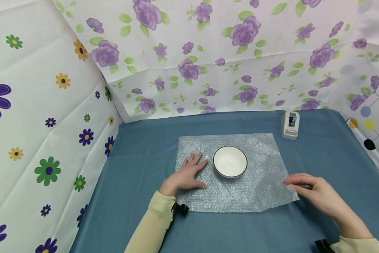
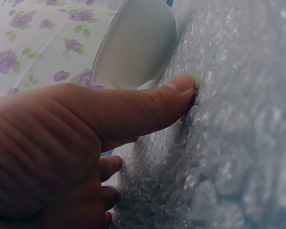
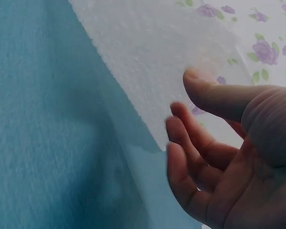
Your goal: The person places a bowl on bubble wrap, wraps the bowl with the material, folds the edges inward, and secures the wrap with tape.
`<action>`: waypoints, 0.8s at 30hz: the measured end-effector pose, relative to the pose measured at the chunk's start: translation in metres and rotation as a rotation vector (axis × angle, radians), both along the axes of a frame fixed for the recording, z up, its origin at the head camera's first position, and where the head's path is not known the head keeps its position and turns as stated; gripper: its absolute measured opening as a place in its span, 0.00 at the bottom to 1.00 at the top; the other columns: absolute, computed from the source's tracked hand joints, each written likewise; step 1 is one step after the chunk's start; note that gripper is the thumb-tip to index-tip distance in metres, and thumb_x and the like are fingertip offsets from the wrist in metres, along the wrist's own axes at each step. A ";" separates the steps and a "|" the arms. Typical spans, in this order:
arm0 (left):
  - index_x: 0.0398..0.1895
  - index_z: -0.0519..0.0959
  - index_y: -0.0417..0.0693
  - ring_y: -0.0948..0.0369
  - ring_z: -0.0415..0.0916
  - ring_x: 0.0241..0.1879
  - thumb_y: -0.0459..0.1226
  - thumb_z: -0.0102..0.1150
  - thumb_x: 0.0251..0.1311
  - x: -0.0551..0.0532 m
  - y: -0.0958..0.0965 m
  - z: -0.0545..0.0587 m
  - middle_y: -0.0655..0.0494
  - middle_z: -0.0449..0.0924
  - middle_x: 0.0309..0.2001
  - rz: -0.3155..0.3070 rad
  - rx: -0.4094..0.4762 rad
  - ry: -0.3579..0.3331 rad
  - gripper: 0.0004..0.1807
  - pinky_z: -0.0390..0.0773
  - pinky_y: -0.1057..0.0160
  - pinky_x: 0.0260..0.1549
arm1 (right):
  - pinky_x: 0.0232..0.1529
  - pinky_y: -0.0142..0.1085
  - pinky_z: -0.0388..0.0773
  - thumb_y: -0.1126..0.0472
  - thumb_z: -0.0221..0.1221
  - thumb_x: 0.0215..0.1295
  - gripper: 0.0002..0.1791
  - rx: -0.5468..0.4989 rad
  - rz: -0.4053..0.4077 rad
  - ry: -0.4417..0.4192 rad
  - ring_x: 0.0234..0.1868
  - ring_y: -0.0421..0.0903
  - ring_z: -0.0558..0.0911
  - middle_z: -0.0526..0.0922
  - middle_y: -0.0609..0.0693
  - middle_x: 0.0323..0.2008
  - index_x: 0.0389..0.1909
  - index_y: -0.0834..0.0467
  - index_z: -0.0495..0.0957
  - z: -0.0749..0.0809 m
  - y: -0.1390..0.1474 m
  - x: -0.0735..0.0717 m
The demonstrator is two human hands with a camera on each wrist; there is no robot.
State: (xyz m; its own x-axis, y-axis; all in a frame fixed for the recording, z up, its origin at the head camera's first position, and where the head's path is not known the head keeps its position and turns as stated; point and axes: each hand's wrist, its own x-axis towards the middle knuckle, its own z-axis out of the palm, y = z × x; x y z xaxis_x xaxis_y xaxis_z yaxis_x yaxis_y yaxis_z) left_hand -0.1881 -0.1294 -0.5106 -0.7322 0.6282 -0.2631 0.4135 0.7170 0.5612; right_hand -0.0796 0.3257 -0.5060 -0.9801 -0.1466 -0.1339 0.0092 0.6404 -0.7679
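Observation:
A sheet of clear bubble wrap (image 1: 240, 195) lies on the blue cloth. Near its middle stands a white bowl (image 1: 230, 161) with a dark rim, upright; its side also shows in the left wrist view (image 2: 138, 45). My left hand (image 1: 187, 175) rests on the left part of the sheet with fingers spread, just left of the bowl and apart from it. At the sheet's right edge, my right hand (image 1: 313, 191) pinches the bubble wrap near the front corner. That edge (image 3: 133, 90) stands slightly raised off the cloth in the right wrist view.
A small white tape dispenser (image 1: 290, 125) stands at the back right, beyond the sheet. The blue cloth (image 1: 145, 151) covers the table. Flowered sheets hang at the back (image 1: 177, 52) and left (image 1: 28, 105), with a dotted one (image 1: 376, 123) on the right.

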 end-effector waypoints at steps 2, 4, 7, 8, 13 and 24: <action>0.87 0.56 0.47 0.41 0.24 0.85 0.50 0.76 0.65 0.000 0.000 0.001 0.43 0.33 0.87 0.000 0.001 -0.001 0.54 0.33 0.37 0.80 | 0.45 0.28 0.78 0.55 0.65 0.78 0.10 0.043 -0.007 0.058 0.64 0.43 0.77 0.81 0.55 0.65 0.54 0.48 0.91 0.002 -0.002 -0.002; 0.87 0.56 0.47 0.41 0.24 0.85 0.50 0.76 0.65 0.000 0.000 0.002 0.43 0.33 0.88 -0.001 0.003 -0.004 0.54 0.32 0.37 0.80 | 0.46 0.25 0.74 0.56 0.65 0.78 0.09 0.059 -0.007 0.104 0.68 0.57 0.74 0.78 0.57 0.67 0.52 0.47 0.92 0.004 -0.005 -0.004; 0.87 0.56 0.46 0.41 0.23 0.85 0.50 0.76 0.65 0.000 0.000 0.003 0.43 0.33 0.87 -0.003 0.003 -0.010 0.54 0.32 0.37 0.80 | 0.41 0.25 0.71 0.59 0.65 0.78 0.09 0.057 -0.005 0.170 0.70 0.65 0.71 0.76 0.58 0.70 0.51 0.47 0.92 0.007 -0.010 -0.007; 0.87 0.56 0.46 0.41 0.23 0.85 0.50 0.76 0.65 0.001 0.000 0.003 0.43 0.32 0.87 -0.003 0.004 -0.012 0.54 0.32 0.37 0.80 | 0.39 0.27 0.72 0.60 0.65 0.77 0.09 0.050 -0.005 0.194 0.69 0.62 0.71 0.75 0.57 0.71 0.51 0.46 0.92 0.009 -0.011 -0.007; 0.87 0.56 0.46 0.41 0.23 0.84 0.50 0.76 0.65 0.002 -0.001 0.003 0.43 0.32 0.87 -0.004 0.010 -0.014 0.54 0.31 0.37 0.80 | 0.29 0.33 0.75 0.65 0.65 0.76 0.13 0.002 0.040 0.292 0.47 0.35 0.79 0.78 0.54 0.70 0.51 0.45 0.91 0.016 -0.021 -0.015; 0.87 0.55 0.46 0.41 0.22 0.84 0.50 0.76 0.66 0.001 -0.001 0.002 0.43 0.32 0.87 -0.014 0.016 -0.017 0.54 0.31 0.37 0.80 | 0.39 0.34 0.83 0.65 0.64 0.77 0.13 0.010 0.207 0.361 0.42 0.40 0.87 0.88 0.38 0.48 0.55 0.46 0.89 0.038 -0.043 -0.048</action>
State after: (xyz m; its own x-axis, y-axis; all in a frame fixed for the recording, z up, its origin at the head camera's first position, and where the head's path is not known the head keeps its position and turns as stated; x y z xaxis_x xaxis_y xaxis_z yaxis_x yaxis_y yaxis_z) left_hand -0.1866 -0.1308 -0.5088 -0.7193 0.6422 -0.2650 0.4137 0.7024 0.5793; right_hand -0.1273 0.2828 -0.4679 -0.9143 -0.3463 0.2102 -0.3893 0.6077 -0.6922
